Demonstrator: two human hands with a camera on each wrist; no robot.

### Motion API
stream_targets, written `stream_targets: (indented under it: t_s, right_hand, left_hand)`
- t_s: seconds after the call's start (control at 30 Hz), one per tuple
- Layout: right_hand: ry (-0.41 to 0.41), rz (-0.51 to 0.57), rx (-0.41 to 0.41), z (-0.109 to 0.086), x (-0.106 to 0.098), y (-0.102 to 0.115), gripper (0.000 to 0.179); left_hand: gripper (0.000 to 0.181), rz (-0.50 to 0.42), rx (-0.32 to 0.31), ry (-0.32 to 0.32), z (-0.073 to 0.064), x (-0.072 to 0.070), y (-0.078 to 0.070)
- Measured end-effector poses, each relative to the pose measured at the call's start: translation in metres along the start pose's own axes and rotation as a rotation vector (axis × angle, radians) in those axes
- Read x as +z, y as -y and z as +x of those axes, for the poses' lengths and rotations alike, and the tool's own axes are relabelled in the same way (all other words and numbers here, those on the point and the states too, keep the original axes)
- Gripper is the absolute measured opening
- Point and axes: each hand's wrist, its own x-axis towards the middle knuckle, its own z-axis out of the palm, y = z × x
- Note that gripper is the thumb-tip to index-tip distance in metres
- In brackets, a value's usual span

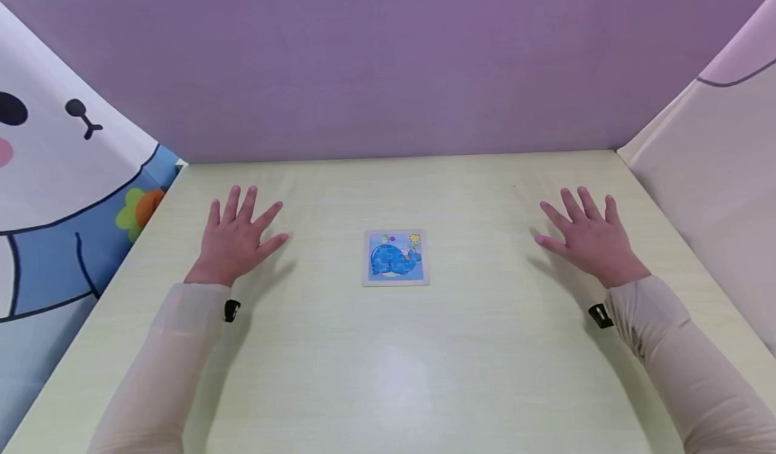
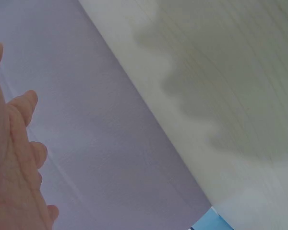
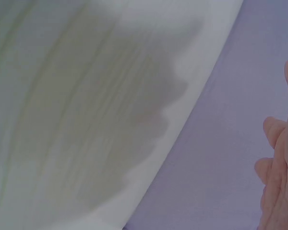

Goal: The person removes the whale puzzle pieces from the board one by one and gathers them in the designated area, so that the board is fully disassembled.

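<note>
A small square jigsaw puzzle (image 1: 395, 258) with a blue whale and a yellow sun in a pale frame lies flat near the middle of the table. To its left, my left hand (image 1: 235, 242) is held with fingers spread, palm down, touching nothing. My right hand (image 1: 591, 242) is spread the same way, well to the puzzle's right. Both hands cast shadows on the tabletop. In the left wrist view the left hand (image 2: 14, 158) shows at the left edge; the right hand (image 3: 281, 167) shows at the right edge of the right wrist view.
The pale wood-grain table (image 1: 394, 360) ends at the back against a purple panel (image 1: 388, 63). A cloth with a cartoon animal (image 1: 60, 171) hangs along the left side, and a pale cloth (image 1: 715, 171) along the right. Each wrist carries a small black device.
</note>
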Motion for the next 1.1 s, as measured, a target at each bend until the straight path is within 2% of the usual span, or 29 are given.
stream_targets:
  t_s: [0.23,0.47,0.57,0.67,0.83,0.9,0.97,1.1]
  right_hand:
    - [0.020,0.031,0.005,0.000,0.000,0.000,0.068]
    - [0.057,0.145,-0.005,0.005,-0.003,0.008,0.072]
    - [0.047,0.179,-0.020,0.008,-0.003,0.013,0.070]
    - [0.002,0.200,-0.042,0.010,-0.003,0.017,0.066]
    - [-0.180,0.250,-0.144,0.016,0.002,0.024,0.057]
    - [-0.220,0.288,-0.163,0.019,0.003,0.027,0.054]
    - [-0.205,0.333,-0.145,0.021,0.002,0.031,0.051]
    - [-0.122,0.383,-0.078,0.025,-0.002,0.040,0.043]
  left_hand:
    - [0.065,-0.016,0.017,0.016,0.001,0.002,-0.001]
    - [0.065,-0.006,0.093,0.036,0.004,0.002,-0.013]
    - [0.064,-0.019,0.129,0.040,0.005,0.001,-0.021]
    - [0.063,-0.040,0.170,0.043,0.007,0.002,-0.030]
    - [0.062,-0.089,0.225,0.068,0.007,0.005,-0.047]
    - [0.062,-0.107,0.249,0.071,0.007,0.006,-0.054]
    - [0.062,-0.115,0.277,0.075,0.007,0.008,-0.061]
    - [0.061,-0.116,0.340,0.096,0.008,0.009,-0.078]
